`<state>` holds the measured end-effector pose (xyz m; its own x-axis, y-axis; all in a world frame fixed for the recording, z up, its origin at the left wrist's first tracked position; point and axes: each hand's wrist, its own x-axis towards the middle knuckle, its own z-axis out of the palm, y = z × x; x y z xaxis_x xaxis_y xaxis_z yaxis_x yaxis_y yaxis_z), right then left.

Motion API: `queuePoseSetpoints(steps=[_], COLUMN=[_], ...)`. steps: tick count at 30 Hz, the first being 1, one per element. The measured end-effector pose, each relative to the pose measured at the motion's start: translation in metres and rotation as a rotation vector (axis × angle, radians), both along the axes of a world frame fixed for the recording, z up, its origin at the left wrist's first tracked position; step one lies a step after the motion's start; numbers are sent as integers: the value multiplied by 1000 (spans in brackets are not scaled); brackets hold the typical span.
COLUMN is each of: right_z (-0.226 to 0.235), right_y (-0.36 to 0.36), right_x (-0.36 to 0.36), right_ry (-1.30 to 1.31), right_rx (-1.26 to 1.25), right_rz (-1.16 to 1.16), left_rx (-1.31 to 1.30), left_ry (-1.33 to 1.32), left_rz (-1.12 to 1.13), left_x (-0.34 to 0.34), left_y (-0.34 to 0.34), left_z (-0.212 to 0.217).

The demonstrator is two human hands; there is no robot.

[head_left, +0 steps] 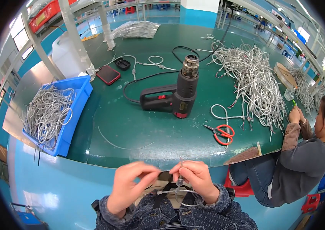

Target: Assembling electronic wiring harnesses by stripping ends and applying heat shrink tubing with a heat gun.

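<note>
My right hand [196, 177] pinches a grey cable [180, 181] between thumb and fingers. Its thin end points up past the fingertips, and its loop [187, 205] hangs below against my lap. To the left, my left hand [133, 184] is curved, with thumb and forefinger slightly apart and nothing visible between them; motion smears its fingertips. Both hands are just off the table's near edge. Beyond them a thin clear strand [122, 147] lies on the green table [162, 138]. Red-handled scissors [223, 134] rest beside a looped cable [227, 115] to the right.
A black heat gun [185, 92] stands mid-table, its cord running back. A blue bin [76, 111] of grey cables stands left, near a phone [108, 74]. A large cable pile [252, 80] lies right. A co-worker [304, 153] sits at the right edge, hands raised.
</note>
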<state>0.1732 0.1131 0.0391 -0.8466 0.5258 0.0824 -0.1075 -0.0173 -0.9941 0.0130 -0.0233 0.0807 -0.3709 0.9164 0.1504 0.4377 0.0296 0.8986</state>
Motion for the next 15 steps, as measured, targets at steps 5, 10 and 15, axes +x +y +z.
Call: queuePoseSetpoints(steps=[5, 10, 15], right_z=[-2, 0, 1], right_y=[-5, -5, -6], right_x=[-2, 0, 1], right_ry=[46, 25, -12], right_rx=[194, 170, 22], right_rz=[40, 53, 104], left_rx=[200, 247, 253], left_ry=[-8, -16, -5], left_rz=[68, 14, 11], left_x=[14, 14, 13], left_y=[33, 36, 35], left_z=[-3, -9, -12])
